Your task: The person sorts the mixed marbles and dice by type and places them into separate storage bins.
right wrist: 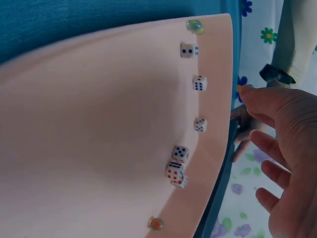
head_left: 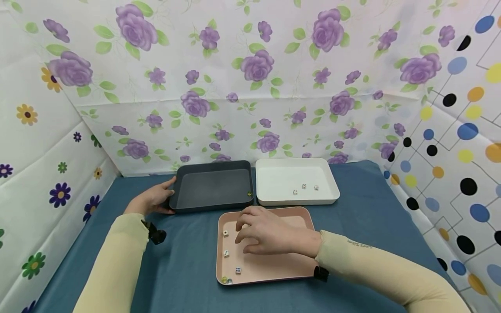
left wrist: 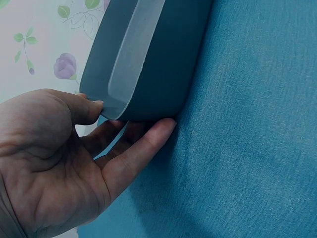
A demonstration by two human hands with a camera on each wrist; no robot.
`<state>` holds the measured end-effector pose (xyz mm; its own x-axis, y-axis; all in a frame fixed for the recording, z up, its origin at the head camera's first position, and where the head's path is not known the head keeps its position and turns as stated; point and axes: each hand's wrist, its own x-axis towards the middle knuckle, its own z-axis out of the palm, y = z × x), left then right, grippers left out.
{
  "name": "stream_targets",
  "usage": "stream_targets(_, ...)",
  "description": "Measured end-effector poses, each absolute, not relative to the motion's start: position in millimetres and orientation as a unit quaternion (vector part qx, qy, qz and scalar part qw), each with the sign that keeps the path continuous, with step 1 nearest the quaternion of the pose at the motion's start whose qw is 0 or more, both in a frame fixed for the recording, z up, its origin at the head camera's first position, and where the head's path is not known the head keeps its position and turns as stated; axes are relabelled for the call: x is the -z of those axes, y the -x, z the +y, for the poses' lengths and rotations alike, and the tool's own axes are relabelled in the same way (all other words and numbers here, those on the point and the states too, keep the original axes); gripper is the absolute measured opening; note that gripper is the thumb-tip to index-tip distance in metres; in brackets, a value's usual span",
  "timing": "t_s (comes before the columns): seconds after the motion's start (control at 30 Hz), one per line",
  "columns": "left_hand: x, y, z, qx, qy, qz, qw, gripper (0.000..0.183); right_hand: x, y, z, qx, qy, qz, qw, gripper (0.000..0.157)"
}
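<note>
The right hand (head_left: 266, 232) hung over the pink tray (head_left: 282, 265) while the left hand (head_left: 156, 198) held the dark tray (head_left: 211, 187).
The right grip was loosely spread and empty; the left had its thumb at the rim and fingers against the outer wall. Dice (right wrist: 199, 83) lay along the pink tray's left side, three bunched together, so a light fingertip pinch on opposite faces, clear of neighbours, seemed best. Small beads (head_left: 224, 279) in the near corner might roll if nudged. The raised wall hindered a sideways reach. Beyond, on the tabletop (head_left: 184, 261), the white tray (head_left: 282, 174) contained three more dice.
</note>
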<state>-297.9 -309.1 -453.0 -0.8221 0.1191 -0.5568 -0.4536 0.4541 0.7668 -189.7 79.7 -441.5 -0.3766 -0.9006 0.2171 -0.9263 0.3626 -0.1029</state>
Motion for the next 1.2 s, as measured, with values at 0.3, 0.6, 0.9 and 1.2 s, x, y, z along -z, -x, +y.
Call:
stream_targets(0.3, 452, 299, -310, -0.511, 0.105, 0.804, 0.286, 0.065, 454, 186, 69, -0.085, -0.571, -0.816, 0.034, 0.021)
stream_targets(0.6, 452, 299, -310, -0.513, 0.1, 0.802, 0.289, 0.065, 462, 182, 60, -0.075, -0.593, -0.801, 0.004, 0.019)
stream_targets(0.9, 451, 297, -311, -0.514, 0.101, 0.801, 0.289, 0.065, 468, 180, 56, -0.063, -0.598, -0.799, -0.011, 0.013)
stream_targets(1.2, 450, 298, -309, -0.515, 0.1, 0.802, 0.286, 0.065, 472, 181, 55, -0.059, -0.602, -0.796, -0.008, 0.008)
